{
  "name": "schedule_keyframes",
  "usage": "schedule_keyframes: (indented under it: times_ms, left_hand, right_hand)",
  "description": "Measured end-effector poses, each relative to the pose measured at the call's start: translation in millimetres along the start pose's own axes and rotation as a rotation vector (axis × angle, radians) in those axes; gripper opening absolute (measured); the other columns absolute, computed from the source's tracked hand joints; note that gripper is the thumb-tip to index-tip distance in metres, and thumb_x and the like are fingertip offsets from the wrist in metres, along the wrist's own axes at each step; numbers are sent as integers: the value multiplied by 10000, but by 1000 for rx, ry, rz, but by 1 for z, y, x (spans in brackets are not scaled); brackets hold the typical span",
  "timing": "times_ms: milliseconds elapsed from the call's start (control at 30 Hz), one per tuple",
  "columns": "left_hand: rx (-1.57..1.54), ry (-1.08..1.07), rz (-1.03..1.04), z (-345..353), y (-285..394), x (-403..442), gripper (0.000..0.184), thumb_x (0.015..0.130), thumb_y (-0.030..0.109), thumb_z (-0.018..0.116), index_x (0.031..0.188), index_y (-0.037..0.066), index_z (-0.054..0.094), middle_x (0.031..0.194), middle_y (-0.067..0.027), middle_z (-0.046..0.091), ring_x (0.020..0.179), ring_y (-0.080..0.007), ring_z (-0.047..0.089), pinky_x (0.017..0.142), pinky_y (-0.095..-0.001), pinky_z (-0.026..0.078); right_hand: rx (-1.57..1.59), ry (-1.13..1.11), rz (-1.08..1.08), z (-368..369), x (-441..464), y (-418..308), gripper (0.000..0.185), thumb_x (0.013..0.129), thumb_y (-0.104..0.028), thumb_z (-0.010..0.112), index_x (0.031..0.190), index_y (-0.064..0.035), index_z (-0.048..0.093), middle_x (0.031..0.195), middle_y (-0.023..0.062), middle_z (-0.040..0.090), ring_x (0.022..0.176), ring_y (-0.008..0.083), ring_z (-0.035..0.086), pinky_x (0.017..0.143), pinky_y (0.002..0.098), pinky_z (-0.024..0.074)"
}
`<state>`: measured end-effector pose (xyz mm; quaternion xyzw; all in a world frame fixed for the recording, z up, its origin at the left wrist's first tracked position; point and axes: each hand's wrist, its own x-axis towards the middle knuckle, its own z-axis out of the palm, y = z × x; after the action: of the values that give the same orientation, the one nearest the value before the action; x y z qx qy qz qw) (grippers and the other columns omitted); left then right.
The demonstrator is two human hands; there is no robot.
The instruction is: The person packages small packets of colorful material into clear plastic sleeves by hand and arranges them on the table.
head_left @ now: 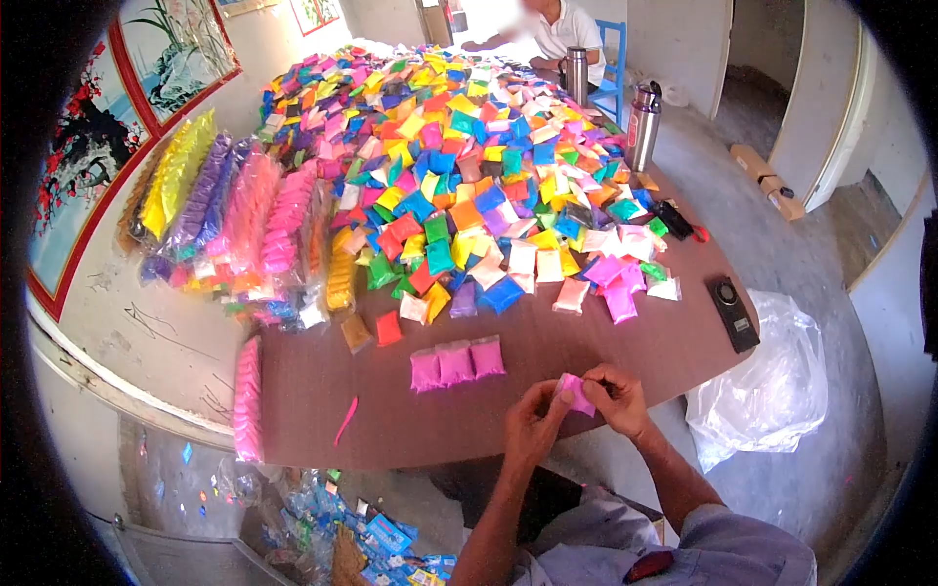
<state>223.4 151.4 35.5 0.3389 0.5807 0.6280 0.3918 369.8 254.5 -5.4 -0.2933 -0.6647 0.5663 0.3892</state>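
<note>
Between my two hands, over the table's front edge, is a small pink packet (576, 395). My left hand (532, 418) pinches its left side, and the fingers of my right hand (616, 397) are closed on its upper right corner. Three pink packets (455, 363) lie side by side on the brown table (567, 344), to the left of my hands. A thin pink strip (346, 421) lies nearer the front edge. At the table's left edge stands a long row of pink packets (248, 400).
A big heap of coloured packets (459, 176) covers the back. Bagged rows of packets (225, 210) stand at left. Two steel flasks (642, 127), a black device (732, 313) and a clear plastic bag (767, 381) are at right. A person (567, 34) sits at the far end.
</note>
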Motion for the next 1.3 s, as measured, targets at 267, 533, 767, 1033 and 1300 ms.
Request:
schedule_keyframes:
  times_ms: [267,533,767,1033,1300]
  left_hand:
    - [-29,-62,-15,-11,-24,5,267,993,227,716,1147,9,705,1000,-16,711,913,-91,629,818,-266,517]
    - [34,-95,-82,-7,-4,5,266,962,178,752,1164,12,701,1001,-7,708,901,-81,634,808,-263,529]
    - [100,-114,-56,-11,-13,7,262,957,151,749,1173,12,699,1005,-29,726,922,-100,647,808,-261,535]
    - [49,-73,-56,-5,-1,3,247,961,181,751,1139,14,712,980,-24,720,879,-86,640,771,-251,529]
    - [-40,-109,-34,-11,-23,6,252,983,250,734,1115,37,719,878,51,674,803,-49,588,689,-204,465]
  right_hand:
    - [-248,1,-66,7,5,-27,96,949,-107,707,999,-27,721,912,43,692,803,99,623,700,277,512]
    - [-154,30,-36,4,3,-10,122,940,-121,708,1004,-19,725,880,55,689,774,118,641,680,295,526]
    - [-226,-9,-68,8,7,-32,128,932,-126,720,994,-14,731,862,63,683,746,116,628,659,281,514]
    - [-26,8,-43,2,2,-5,118,965,-125,706,1011,-17,720,895,29,677,816,98,618,719,271,502]
    - [13,-1,26,4,10,-28,138,973,-138,705,1032,-14,714,967,50,696,881,115,641,769,287,522]
